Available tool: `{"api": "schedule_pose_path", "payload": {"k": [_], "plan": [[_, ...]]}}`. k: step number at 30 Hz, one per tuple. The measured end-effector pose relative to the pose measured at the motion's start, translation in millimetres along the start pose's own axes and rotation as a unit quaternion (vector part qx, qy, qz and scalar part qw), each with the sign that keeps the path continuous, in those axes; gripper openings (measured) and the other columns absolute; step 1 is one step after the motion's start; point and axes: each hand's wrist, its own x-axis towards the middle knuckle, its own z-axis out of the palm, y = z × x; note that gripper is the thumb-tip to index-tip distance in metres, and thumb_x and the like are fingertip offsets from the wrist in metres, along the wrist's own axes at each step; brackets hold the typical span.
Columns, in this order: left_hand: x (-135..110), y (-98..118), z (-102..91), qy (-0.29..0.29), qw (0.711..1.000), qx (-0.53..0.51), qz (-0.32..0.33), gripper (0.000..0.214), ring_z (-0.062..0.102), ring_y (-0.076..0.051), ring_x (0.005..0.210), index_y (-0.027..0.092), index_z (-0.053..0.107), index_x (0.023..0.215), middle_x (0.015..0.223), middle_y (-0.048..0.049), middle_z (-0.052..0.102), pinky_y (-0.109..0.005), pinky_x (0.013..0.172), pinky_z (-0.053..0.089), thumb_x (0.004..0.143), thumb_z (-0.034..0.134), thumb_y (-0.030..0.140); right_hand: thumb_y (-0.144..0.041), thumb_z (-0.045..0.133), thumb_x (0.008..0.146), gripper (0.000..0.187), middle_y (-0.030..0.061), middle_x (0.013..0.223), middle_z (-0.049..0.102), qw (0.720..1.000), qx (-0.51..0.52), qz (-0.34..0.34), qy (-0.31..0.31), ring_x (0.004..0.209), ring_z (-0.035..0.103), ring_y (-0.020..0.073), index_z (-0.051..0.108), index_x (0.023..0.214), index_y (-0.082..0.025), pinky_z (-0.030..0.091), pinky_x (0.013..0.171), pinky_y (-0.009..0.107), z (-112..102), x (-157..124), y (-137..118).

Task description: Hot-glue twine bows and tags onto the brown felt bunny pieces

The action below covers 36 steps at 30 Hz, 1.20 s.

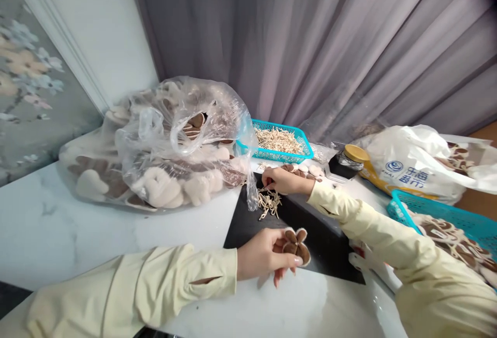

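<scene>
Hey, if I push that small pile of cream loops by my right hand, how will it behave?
The pile of loops is probably light, since the strands look thin. Some may snag and drag along together, as they lie crossed over one another. Nothing walls them in on the black surface, so they'd likely spread rather than roll.

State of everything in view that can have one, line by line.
Left hand: closed on fuzzy piece
Fuzzy piece: held up, brown lobes showing
Right hand: at loose cords, grip unclear
Loose cords: heaped on black surface
Clear bag: bulging
Rear basket: filled with cords
Right basket: holding brown pieces
Jar: yellow lid on
White bag: contents partly showing
Curtain: hanging in folds
</scene>
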Motion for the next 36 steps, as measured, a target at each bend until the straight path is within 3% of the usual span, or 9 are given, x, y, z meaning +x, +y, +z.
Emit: {"api": "schedule_pose_path", "payload": {"k": [8, 15, 18, 21, 25, 27, 30, 33, 36], "plan": [[3, 0, -0.1, -0.004, 0.999, 0.043, 0.012, 0.031, 0.048, -0.006, 0.039, 0.011, 0.056, 0.083, 0.061, 0.0021, 0.058, -0.019, 0.035, 0.041, 0.067, 0.07, 0.034, -0.029, 0.053, 0.089, 0.028, 0.0074, 0.112, 0.057, 0.995, 0.013, 0.073, 0.059, 0.094, 0.059, 0.0194, 0.054, 0.113, -0.015, 0.051, 0.079, 0.039, -5, -20, -2], [3, -2, -1.0, -0.008, 0.998, 0.056, 0.016, 0.032, 0.047, -0.006, 0.038, 0.011, 0.056, 0.079, 0.057, 0.0027, 0.058, -0.019, 0.034, 0.042, 0.065, 0.071, 0.035, -0.029, 0.053, 0.09, 0.027, 0.0074, 0.114, 0.057, 0.991, 0.017, 0.118, 0.053, 0.094, 0.059, 0.0191, 0.054, 0.113, -0.016, 0.051, 0.079, 0.039, -3, -5, -23], [3, -2, -2.1, -0.001, 0.998, 0.059, 0.02, 0.033, 0.047, -0.006, 0.038, 0.011, 0.056, 0.079, 0.058, 0.0023, 0.058, -0.019, 0.033, 0.042, 0.064, 0.072, 0.036, -0.029, 0.053, 0.09, 0.027, 0.0073, 0.113, 0.057, 0.989, 0.029, 0.122, 0.077, 0.093, 0.059, 0.019, 0.054, 0.113, -0.016, 0.051, 0.078, 0.038, -14, -6, -32], [4, -1, -3.9, 0.011, 0.998, 0.062, 0.028, 0.032, 0.047, -0.006, 0.038, 0.012, 0.056, 0.078, 0.059, 0.0018, 0.058, -0.019, 0.033, 0.041, 0.064, 0.071, 0.036, -0.028, 0.054, 0.089, 0.023, 0.0058, 0.104, 0.061, 0.983, 0.049, 0.117, 0.131, 0.087, 0.061, 0.0173, 0.057, 0.107, -0.014, 0.052, 0.074, 0.036, -39, -33, -39], [5, 1, -5.6, 0.023, 0.996, 0.073, 0.046, 0.031, 0.045, -0.006, 0.036, 0.012, 0.054, 0.075, 0.056, 0.003, 0.056, -0.019, 0.033, 0.04, 0.065, 0.07, 0.037, -0.018, 0.057, 0.083, 0.008, 0.0017, 0.076, 0.065, 0.966, 0.091, 0.106, 0.218, 0.07, 0.062, 0.0133, 0.063, 0.085, -0.013, 0.051, 0.067, 0.028, -58, -116, -59], [6, 2, -3.6, 0.023, 0.995, 0.08, 0.051, 0.032, 0.046, -0.006, 0.039, 0.012, 0.056, 0.08, 0.058, 0.0029, 0.056, -0.019, 0.034, 0.039, 0.065, 0.071, 0.036, -0.02, 0.054, 0.085, 0.01, 0.0025, 0.078, 0.067, 0.957, 0.118, 0.103, 0.242, 0.07, 0.063, 0.0126, 0.063, 0.085, -0.015, 0.051, 0.064, 0.025, -48, -159, -73], [6, 3, 4.3, 0.02, 0.995, 0.083, 0.048, 0.035, 0.051, -0.009, 0.05, 0.012, 0.056, 0.086, 0.069, -0.0002, 0.06, -0.018, 0.036, 0.042, 0.065, 0.072, 0.035, -0.021, 0.052, 0.085, 0.013, 0.0038, 0.076, 0.068, 0.926, 0.213, 0.085, 0.299, 0.069, 0.063, 0.014, 0.065, 0.087, -0.017, 0.051, 0.061, 0.025, -13, -203, -95], [6, 1, 15.2, 0.009, 0.996, 0.09, 0.025, 0.037, 0.053, -0.011, 0.056, 0.013, 0.055, 0.09, 0.071, -0.0002, 0.059, -0.019, 0.037, 0.043, 0.066, 0.072, 0.034, -0.019, 0.054, 0.085, 0.013, 0.0057, 0.08, 0.066, 0.901, 0.23, 0.071, 0.362, 0.07, 0.062, 0.015, 0.067, 0.088, -0.018, 0.049, 0.059, 0.026, 26, -217, -111], [6, -2, 23.1, -0.017, 0.995, 0.096, 0.006, 0.034, 0.051, -0.01, 0.054, 0.014, 0.053, 0.089, 0.063, 0.0038, 0.054, -0.019, 0.038, 0.043, 0.068, 0.071, 0.034, -0.015, 0.054, 0.085, 0.014, 0.0055, 0.083, 0.064, 0.876, 0.25, 0.06, 0.409, 0.071, 0.061, 0.0146, 0.066, 0.088, -0.019, 0.049, 0.062, 0.026, 50, -212, -121]]}}
